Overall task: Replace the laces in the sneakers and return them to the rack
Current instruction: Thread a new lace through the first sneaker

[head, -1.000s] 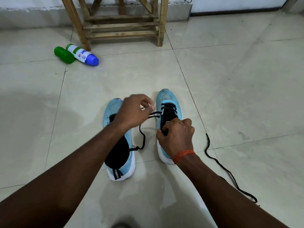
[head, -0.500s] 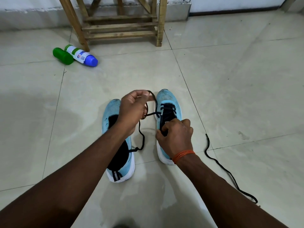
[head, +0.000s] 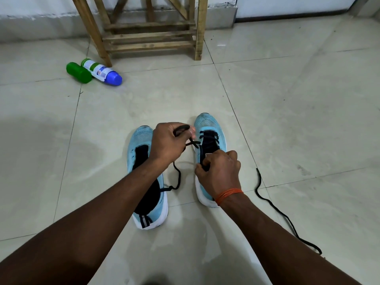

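On the floor, our left hand (head: 168, 144) pinches the lace (head: 192, 143), right hand (head: 221, 173) gripping the sneaker (head: 209, 128) at three o'clock; next, thread another eyelet.

two sneakers sit side by side on the floor (head: 287, 120), the left sneaker (head: 141, 161) just beside the right sneaker (head: 209, 140). a loose lace (head: 273, 206) lies right of it. behind stands the rack (head: 148, 33); left of the rack, two bottles (head: 96, 72), seemingly touching.

two sneakers (head: 148, 177), two laces (head: 273, 204), two bottles (head: 102, 72)
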